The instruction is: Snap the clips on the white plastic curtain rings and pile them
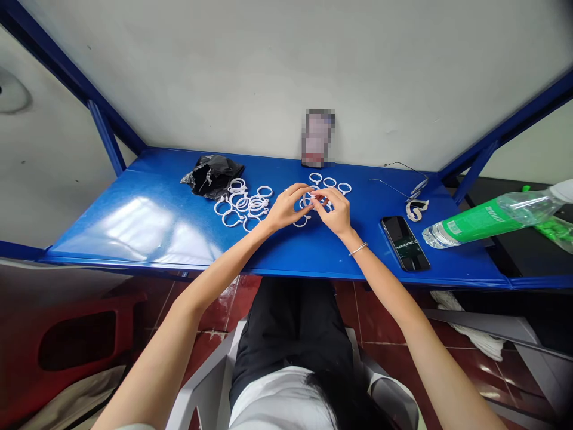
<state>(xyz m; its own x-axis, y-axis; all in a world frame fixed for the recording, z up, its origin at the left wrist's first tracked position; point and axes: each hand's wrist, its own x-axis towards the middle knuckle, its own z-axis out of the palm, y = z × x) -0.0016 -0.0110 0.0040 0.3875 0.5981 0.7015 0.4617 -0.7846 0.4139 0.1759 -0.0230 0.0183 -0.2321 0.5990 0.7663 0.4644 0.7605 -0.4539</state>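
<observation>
Both my hands meet over the middle of a blue table [147, 227]. My left hand [286, 209] and my right hand [333, 209] pinch a white plastic ring [308, 202] between their fingertips. A pile of several white rings [244, 204] lies to the left of my left hand. A few separate white rings [330, 182] lie in a row just beyond my hands. One more ring [301, 223] rests on the table under my left hand.
A crumpled black plastic bag [212, 175] lies at the back left. A dark phone [405, 243] lies right of my right hand, with a wired earpiece [416, 209] behind it. A green-labelled bottle [487, 220] lies on its side at the right edge. A blurred object [317, 137] leans on the wall.
</observation>
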